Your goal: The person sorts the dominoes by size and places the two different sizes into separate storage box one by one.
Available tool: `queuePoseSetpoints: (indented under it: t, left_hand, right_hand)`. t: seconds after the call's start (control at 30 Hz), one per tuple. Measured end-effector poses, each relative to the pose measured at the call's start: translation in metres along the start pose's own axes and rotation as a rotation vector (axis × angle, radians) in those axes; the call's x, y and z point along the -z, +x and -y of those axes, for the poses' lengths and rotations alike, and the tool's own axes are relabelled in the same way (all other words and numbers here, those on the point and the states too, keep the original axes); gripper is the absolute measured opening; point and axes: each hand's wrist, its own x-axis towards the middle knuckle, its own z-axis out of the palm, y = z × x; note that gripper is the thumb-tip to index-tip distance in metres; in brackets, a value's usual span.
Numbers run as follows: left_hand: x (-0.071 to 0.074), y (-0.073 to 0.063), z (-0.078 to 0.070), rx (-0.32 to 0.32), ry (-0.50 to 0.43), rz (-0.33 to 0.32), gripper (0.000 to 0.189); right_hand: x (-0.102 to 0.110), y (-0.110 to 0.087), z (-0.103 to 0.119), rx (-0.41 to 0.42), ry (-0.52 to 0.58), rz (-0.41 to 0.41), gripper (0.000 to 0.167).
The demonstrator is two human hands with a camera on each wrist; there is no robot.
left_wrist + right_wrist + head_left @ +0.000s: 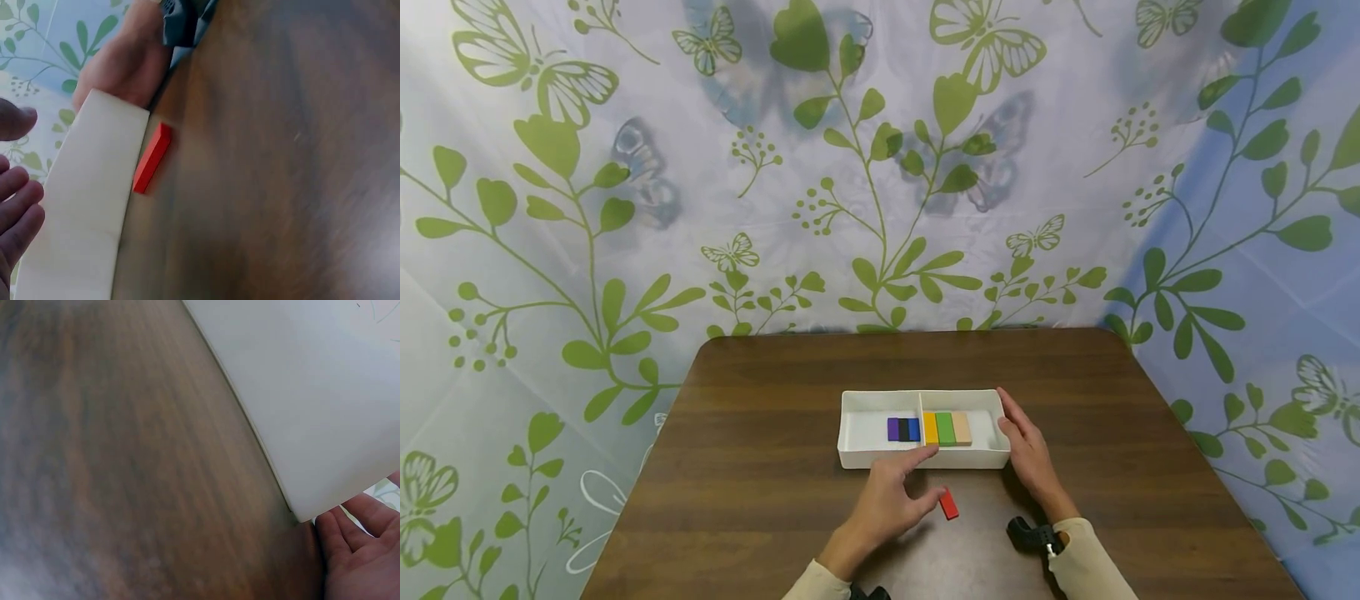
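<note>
A white two-compartment box (880,459) lies lengthwise across the table. My right hand (1032,454) holds its right end, with the thumb over the rim and the fingers along the outer side; in the right wrist view the fingers (356,534) are at the box's corner. In front of the box my left hand (887,504) is spread, thumb and index finger apart, nothing between them. A small red block (949,503) lies on the table close to the left thumb tip. The left wrist view shows this red block (152,159) beside the box wall (94,187).
In the box's left compartment are purple (892,429), black (904,430) and blue blocks (913,430). The right compartment holds yellow (931,428), green (945,429) and beige blocks (962,428). A leaf-patterned cloth (880,167) hangs behind the brown table (737,500).
</note>
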Motion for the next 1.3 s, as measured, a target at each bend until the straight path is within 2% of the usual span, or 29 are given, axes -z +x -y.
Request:
queuePoseSetpoints:
  t: [0.27, 0.5, 0.6, 0.8, 0.9, 1.2, 1.3]
  left_hand:
    - [-0.020, -0.012, -0.003, 0.031, 0.039, -0.039, 0.055]
    - [-0.036, -0.022, -0.009, 0.070, 0.121, -0.072, 0.053]
    - [-0.040, -0.025, -0.011, 0.090, 0.142, -0.057, 0.054]
    - [-0.043, -0.029, -0.014, 0.161, 0.161, 0.019, 0.053]
    - [-0.045, -0.029, -0.015, 0.180, 0.171, 0.027, 0.053]
    - [-0.053, -0.027, -0.013, 0.159, 0.225, 0.001, 0.052]
    - [-0.058, -0.028, -0.005, 0.103, 0.241, -0.016, 0.051]
  right_hand:
    - [0.000, 0.001, -0.001, 0.005, 0.001, -0.007, 0.057]
    - [0.001, 0.001, -0.001, 0.020, -0.004, -0.009, 0.057]
    - [0.001, 0.001, -0.001, 0.024, -0.005, -0.014, 0.057]
    - [0.000, 0.000, 0.000, 0.005, -0.002, -0.007, 0.057]
    - [0.000, 0.000, 0.001, 0.003, -0.002, -0.008, 0.057]
    - [0.000, -0.001, 0.000, 0.005, 0.002, -0.010, 0.057]
    - [0.000, 0.000, 0.001, 0.008, 0.005, -0.007, 0.057]
